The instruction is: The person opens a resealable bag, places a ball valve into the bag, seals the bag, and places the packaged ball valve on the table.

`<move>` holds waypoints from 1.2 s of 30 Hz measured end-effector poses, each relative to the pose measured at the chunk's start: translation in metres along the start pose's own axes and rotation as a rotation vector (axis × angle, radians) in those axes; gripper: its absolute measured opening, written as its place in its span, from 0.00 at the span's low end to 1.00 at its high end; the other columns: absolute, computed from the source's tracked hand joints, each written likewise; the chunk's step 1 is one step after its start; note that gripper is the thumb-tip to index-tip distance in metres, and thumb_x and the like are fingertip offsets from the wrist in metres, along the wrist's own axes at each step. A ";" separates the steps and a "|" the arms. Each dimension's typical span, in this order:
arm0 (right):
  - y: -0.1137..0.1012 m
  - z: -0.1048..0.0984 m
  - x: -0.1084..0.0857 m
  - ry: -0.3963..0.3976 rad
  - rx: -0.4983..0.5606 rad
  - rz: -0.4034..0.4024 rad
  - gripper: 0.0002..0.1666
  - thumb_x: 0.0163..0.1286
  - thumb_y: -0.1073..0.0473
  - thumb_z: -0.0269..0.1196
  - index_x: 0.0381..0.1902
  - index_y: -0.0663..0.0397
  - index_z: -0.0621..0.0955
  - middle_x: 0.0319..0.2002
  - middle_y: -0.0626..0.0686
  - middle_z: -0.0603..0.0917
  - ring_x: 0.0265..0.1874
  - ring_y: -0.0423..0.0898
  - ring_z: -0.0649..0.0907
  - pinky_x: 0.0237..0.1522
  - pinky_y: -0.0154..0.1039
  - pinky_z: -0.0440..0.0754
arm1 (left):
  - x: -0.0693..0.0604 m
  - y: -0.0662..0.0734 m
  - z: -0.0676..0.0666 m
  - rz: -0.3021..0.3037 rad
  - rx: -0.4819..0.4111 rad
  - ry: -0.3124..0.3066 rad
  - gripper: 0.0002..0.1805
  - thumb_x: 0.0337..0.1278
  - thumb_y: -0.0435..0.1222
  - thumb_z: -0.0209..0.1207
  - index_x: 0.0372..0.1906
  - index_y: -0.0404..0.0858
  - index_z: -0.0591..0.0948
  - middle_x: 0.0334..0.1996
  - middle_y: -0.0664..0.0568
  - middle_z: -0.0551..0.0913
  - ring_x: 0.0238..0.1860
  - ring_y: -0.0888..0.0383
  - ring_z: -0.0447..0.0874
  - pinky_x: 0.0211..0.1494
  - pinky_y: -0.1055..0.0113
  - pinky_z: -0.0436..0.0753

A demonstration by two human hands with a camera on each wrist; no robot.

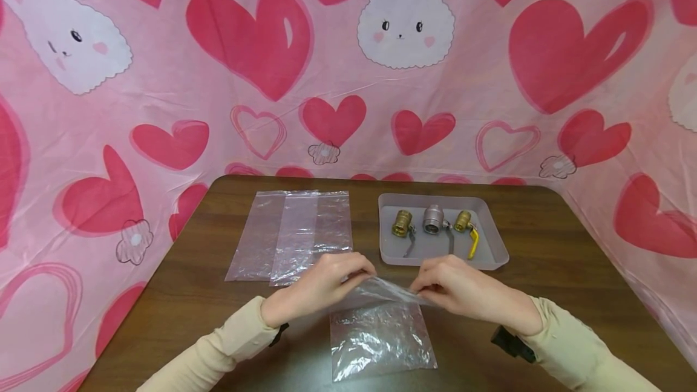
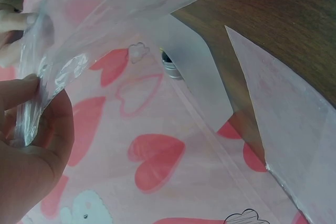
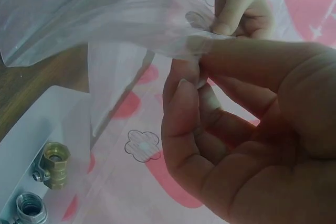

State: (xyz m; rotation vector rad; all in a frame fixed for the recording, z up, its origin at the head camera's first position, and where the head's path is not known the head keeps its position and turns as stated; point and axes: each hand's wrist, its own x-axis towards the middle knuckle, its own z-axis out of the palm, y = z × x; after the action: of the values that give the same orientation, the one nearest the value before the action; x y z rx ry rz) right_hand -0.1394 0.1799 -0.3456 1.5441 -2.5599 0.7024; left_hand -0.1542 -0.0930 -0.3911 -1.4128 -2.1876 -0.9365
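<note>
Between both hands hangs a clear plastic zip bag (image 1: 381, 334), its top edge raised and its lower part over the front of the table. My left hand (image 1: 332, 277) pinches one side of the bag's top edge. The other side is pinched between thumb and fingers of my right hand (image 1: 463, 289). In the left wrist view the left thumb and fingers grip the bunched film (image 2: 58, 56). The right wrist view shows the film (image 3: 142, 19) caught at the right fingertips, with the left hand (image 3: 244, 3) behind.
Two flat clear bags (image 1: 299, 228) overlap on the table's left side. Beyond my right hand, a translucent tray (image 1: 495, 253) holds a brass valve (image 1: 402, 224) with a grey handle, a silver valve (image 1: 433, 220) and a smaller brass valve (image 1: 463, 221) with a yellow handle. A heart-patterned cloth hangs behind.
</note>
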 end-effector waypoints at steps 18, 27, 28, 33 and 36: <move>-0.002 0.007 -0.001 0.083 -0.068 0.098 0.10 0.58 0.68 0.68 0.29 0.45 0.82 0.27 0.38 0.82 0.27 0.26 0.75 0.28 0.22 0.75 | 0.001 -0.004 0.001 0.082 0.115 0.030 0.09 0.55 0.30 0.67 0.42 0.41 0.83 0.37 0.56 0.86 0.38 0.65 0.83 0.44 0.81 0.80; -0.003 0.007 0.002 0.088 -0.052 0.127 0.10 0.59 0.68 0.67 0.28 0.46 0.82 0.25 0.38 0.82 0.26 0.26 0.75 0.27 0.23 0.76 | 0.005 -0.003 -0.003 0.206 0.188 -0.015 0.14 0.57 0.24 0.61 0.44 0.43 0.84 0.43 0.56 0.86 0.40 0.66 0.85 0.45 0.81 0.81; -0.003 0.007 0.002 0.092 -0.052 0.124 0.10 0.59 0.68 0.67 0.28 0.46 0.82 0.25 0.38 0.82 0.26 0.26 0.75 0.27 0.22 0.76 | 0.005 -0.003 -0.003 0.211 0.195 -0.027 0.14 0.57 0.24 0.61 0.45 0.43 0.85 0.43 0.56 0.86 0.40 0.66 0.85 0.43 0.82 0.80; -0.003 0.008 0.003 0.105 -0.044 0.114 0.11 0.57 0.69 0.67 0.26 0.45 0.82 0.24 0.37 0.81 0.25 0.25 0.74 0.27 0.21 0.75 | 0.004 -0.001 -0.004 0.210 0.212 -0.063 0.16 0.56 0.25 0.62 0.46 0.46 0.85 0.44 0.58 0.85 0.34 0.69 0.81 0.36 0.85 0.76; -0.004 0.009 0.004 0.107 -0.043 0.120 0.11 0.56 0.69 0.67 0.26 0.44 0.82 0.23 0.36 0.81 0.25 0.25 0.74 0.27 0.21 0.75 | 0.004 0.000 -0.004 0.199 0.215 -0.069 0.14 0.56 0.27 0.64 0.45 0.46 0.85 0.44 0.59 0.84 0.32 0.70 0.81 0.36 0.85 0.76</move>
State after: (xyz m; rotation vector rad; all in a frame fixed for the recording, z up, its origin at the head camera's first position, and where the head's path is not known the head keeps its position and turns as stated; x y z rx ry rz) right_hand -0.1366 0.1718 -0.3515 1.3119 -2.5868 0.7155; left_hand -0.1562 -0.0933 -0.3863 -1.5417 -2.0766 -0.5734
